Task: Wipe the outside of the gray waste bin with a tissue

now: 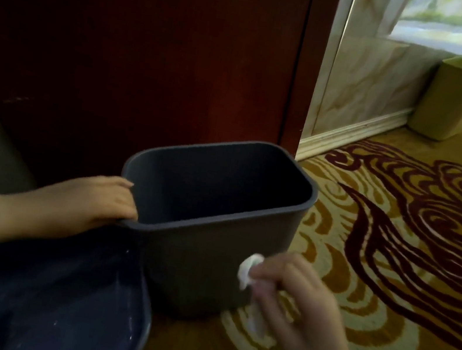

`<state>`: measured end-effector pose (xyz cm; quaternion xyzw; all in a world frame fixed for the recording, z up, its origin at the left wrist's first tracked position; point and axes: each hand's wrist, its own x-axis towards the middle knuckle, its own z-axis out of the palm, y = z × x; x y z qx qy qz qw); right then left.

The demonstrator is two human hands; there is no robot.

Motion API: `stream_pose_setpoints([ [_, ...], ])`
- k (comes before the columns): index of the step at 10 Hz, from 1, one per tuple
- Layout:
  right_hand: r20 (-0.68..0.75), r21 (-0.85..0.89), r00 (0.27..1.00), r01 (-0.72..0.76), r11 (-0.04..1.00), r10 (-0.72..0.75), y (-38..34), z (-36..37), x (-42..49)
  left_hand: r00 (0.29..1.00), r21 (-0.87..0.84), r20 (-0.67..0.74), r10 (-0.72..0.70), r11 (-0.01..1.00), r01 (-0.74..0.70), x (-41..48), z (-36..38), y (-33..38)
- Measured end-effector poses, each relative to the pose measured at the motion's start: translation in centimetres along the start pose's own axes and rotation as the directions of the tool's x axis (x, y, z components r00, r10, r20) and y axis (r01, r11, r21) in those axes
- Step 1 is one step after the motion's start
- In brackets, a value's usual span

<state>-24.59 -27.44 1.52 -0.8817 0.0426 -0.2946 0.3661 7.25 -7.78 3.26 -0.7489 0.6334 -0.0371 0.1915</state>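
- The right hand (298,304) is closed round a crumpled white tissue (248,270), which it presses against the near outer wall of the gray waste bin (194,270); the hand is motion-blurred, so the exact finger placement is hard to read.
- Across the bin from it, the left hand (108,199) grips the bin's rim at the left corner, fingers hooked over the edge, bracing the bin upright on the patterned carpet (390,280).
- The step in hand looks to be wiping the near wall. To do it well, I would keep the tissue flat under the fingertips, not balled up, and stroke from just under the rim down toward the base in overlapping passes.
- The left hand's hold matters: the bin is empty and probably light, so pressure from the tissue could push it away or tip it toward the left hand.
- The far and side walls face away from the right hand; turning the bin with the left hand should bring them round.
- Below the left forearm lies a second dark bin (53,298), touching the gray one; well beyond the right hand a yellowish bin (459,101) stands by the wall.
- No brand, label or writing can be read on anything here.
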Motion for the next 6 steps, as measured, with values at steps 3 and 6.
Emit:
stream_pose_setpoints([
  [3,0.075,-0.237,0.993,-0.069,0.969,0.089,1.7,0.8,14.7,0.976,-0.163,-0.211,0.057,0.982,-0.093,-1.2,-3.6,8.1],
  [6,0.571,-0.529,0.679,-0.125,0.839,0.462,6.8,6.5,17.4,0.999,-0.806,0.001,0.045,0.591,-0.026,1.5,-7.6,3.6],
])
